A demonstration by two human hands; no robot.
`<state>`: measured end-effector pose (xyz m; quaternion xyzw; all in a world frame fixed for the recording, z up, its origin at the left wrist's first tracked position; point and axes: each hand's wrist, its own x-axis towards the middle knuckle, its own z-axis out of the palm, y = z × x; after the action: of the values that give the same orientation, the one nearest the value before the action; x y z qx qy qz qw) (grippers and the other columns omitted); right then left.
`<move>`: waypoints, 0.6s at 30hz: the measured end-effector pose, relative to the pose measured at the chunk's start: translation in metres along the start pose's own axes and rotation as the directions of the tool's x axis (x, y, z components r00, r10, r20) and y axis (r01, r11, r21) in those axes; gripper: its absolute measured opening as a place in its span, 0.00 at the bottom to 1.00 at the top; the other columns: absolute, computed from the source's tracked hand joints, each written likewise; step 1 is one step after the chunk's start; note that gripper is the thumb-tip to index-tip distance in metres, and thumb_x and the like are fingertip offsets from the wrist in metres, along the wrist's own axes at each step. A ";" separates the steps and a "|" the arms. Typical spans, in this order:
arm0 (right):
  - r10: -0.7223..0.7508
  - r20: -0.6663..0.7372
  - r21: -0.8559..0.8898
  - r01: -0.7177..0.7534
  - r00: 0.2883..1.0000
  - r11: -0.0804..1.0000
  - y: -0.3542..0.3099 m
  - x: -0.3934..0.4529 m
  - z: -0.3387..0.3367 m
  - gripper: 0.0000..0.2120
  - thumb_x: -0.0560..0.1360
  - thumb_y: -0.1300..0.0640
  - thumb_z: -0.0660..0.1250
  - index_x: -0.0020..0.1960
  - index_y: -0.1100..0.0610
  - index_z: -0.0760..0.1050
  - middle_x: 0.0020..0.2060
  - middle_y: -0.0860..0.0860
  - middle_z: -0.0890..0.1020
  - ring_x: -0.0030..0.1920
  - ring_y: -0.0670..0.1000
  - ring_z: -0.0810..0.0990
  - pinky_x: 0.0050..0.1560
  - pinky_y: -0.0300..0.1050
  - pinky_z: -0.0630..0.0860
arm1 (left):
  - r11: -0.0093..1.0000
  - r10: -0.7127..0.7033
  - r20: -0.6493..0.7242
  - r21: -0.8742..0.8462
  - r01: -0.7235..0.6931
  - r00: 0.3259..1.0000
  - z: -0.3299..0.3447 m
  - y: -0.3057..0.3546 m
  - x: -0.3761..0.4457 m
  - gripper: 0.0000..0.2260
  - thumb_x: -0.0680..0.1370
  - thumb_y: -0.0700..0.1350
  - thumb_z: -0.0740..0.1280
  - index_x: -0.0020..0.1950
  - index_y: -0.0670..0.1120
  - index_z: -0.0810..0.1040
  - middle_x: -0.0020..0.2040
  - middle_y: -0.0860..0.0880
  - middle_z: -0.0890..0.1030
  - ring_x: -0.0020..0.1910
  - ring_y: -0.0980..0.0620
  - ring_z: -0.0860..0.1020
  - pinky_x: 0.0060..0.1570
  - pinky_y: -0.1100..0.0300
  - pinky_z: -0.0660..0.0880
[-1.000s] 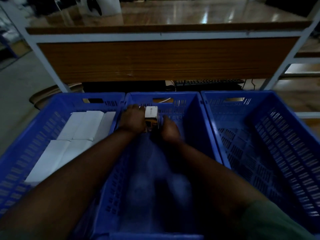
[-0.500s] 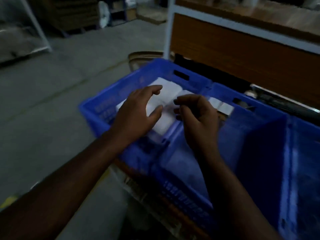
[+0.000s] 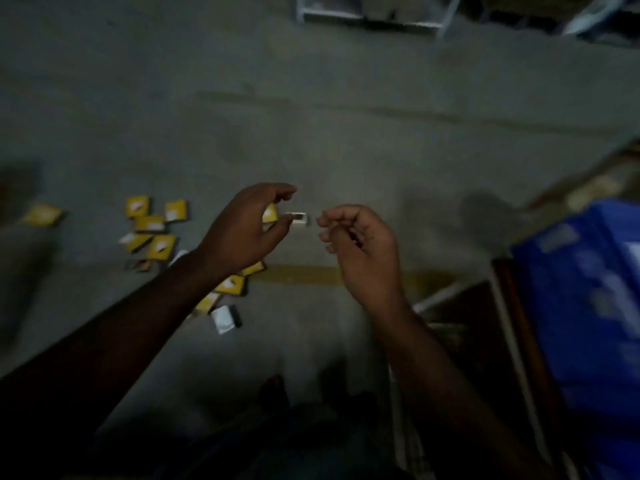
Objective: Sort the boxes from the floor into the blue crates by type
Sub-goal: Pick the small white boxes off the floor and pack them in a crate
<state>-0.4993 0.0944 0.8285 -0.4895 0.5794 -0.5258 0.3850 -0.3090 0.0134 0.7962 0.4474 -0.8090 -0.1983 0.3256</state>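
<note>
Both hands hung over the floor with loose fingers, holding nothing: the left hand point(image 3: 247, 230) and the right hand point(image 3: 360, 247). The yellow boxes point(image 3: 152, 230) lay scattered just left of the left hand, well away from the blue crate point(image 3: 588, 306). She would do best to bend low and take one kind at a time.

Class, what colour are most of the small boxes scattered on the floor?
Yellow, most with a white patch; the boxes show best in the head view.

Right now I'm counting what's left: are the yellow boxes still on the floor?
Still on the floor: yellow boxes lie scattered there, left of both hands, neither holding anything.
</note>
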 end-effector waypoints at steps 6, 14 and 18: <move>0.043 0.278 -0.078 -0.022 0.960 0.997 0.044 0.043 0.119 0.07 0.73 0.49 0.65 0.46 0.39 0.80 0.46 0.47 0.87 0.47 0.52 0.86 0.51 0.61 0.82 | 0.914 -0.401 -0.192 -0.019 0.405 0.896 -0.046 -0.123 -0.097 0.16 0.78 0.45 0.69 0.64 0.45 0.78 0.59 0.49 0.81 0.56 0.51 0.79 0.60 0.56 0.76; 0.216 0.524 -0.297 -0.061 0.824 0.953 0.142 0.104 0.206 0.07 0.78 0.61 0.71 0.48 0.49 0.81 0.44 0.44 0.85 0.48 0.44 0.83 0.51 0.45 0.80 | 0.593 -0.784 -0.241 -0.021 0.805 0.572 -0.020 -0.207 -0.157 0.14 0.77 0.43 0.71 0.62 0.48 0.79 0.54 0.50 0.82 0.50 0.51 0.80 0.50 0.57 0.76; 0.301 0.641 -0.366 -0.064 0.706 0.928 0.184 0.132 0.252 0.05 0.78 0.57 0.72 0.47 0.47 0.81 0.44 0.44 0.85 0.46 0.45 0.83 0.46 0.42 0.80 | 0.446 -0.858 -0.294 -0.018 0.895 0.422 0.012 -0.227 -0.168 0.14 0.76 0.43 0.71 0.60 0.50 0.79 0.52 0.52 0.82 0.50 0.51 0.81 0.50 0.55 0.78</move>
<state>-0.3164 -0.0988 0.6179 -0.6434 0.5181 -0.1657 0.5387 -0.1175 0.0388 0.5904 0.8466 -0.4180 -0.2207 0.2445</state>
